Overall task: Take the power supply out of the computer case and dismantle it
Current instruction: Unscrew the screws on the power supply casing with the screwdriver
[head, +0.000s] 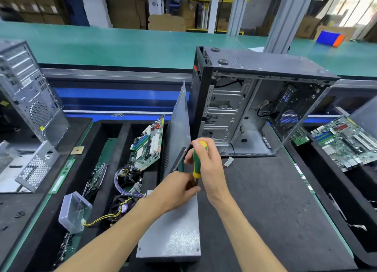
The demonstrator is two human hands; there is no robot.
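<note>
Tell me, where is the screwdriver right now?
In the head view, just below centre: the right hand grips the screwdriver upright over the power supply, in front of the open computer case.

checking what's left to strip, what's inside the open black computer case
Inside the open black computer case: a bare silver drive cage, loose black cables and a round rear fan grille. No board is visible; the top corners are shadowed.

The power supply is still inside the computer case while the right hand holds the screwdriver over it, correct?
No. The head view shows the power supply lying on the mat outside the computer case. The right hand does hold the screwdriver over it.
</note>
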